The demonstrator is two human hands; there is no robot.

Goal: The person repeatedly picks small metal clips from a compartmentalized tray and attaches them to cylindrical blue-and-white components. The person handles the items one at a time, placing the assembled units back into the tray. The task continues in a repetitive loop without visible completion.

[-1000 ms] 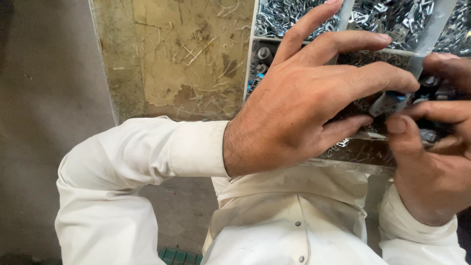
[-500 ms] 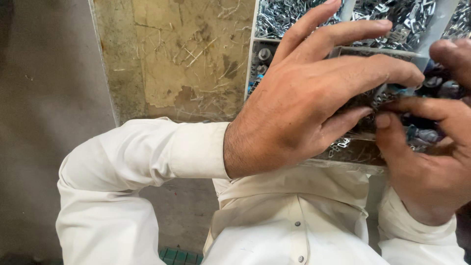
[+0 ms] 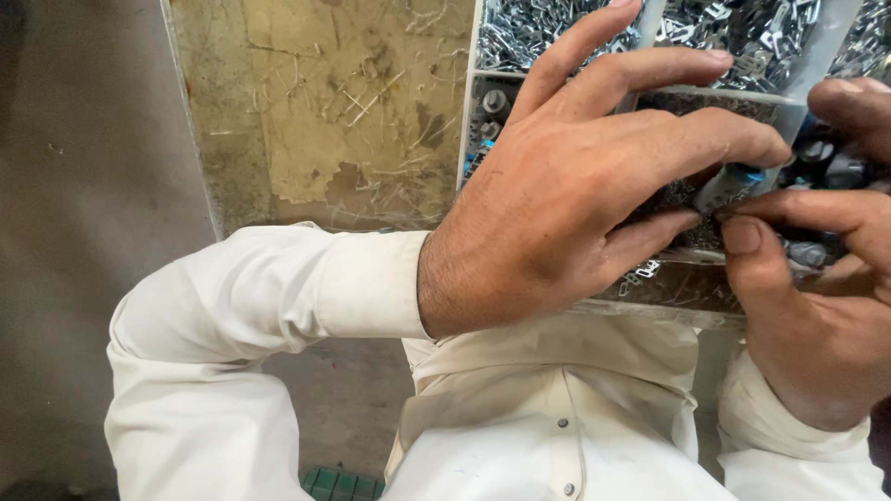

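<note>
My left hand (image 3: pixel 575 195) lay spread over the divided parts tray (image 3: pixel 806 70), palm down, the index and middle fingers stretched long toward the far compartments and the ring finger reaching to the right. The thumb was tucked underneath, and between it and the fingers I pinched one end of a small cylindrical part with a blue band (image 3: pixel 733 184); the grip was narrow, closed on that piece. How much of the part sat inside my palm I could not tell, since the back of the hand covered it.

My right hand (image 3: pixel 817 278) met it from the right side. Its thumb (image 3: pixel 747 243) pressed up just beneath the blue-banded part, the nail facing me, and the forefinger curled over the top, so the fingers of both hands touched around the same small piece. The rest of the right hand's fingers were bent close, and whether they held anything more I could not tell.

The part sat over the near compartment of the tray, just above a heap of dark small pieces. The far compartments held piles of bright metal clips (image 3: pixel 538 28), and a compartment to the left of my hand held a few round fittings (image 3: pixel 492 107). Left of the tray lay a scratched, worn board (image 3: pixel 325 111). Both arms were in white sleeves (image 3: pixel 278 297), close to my chest
</note>
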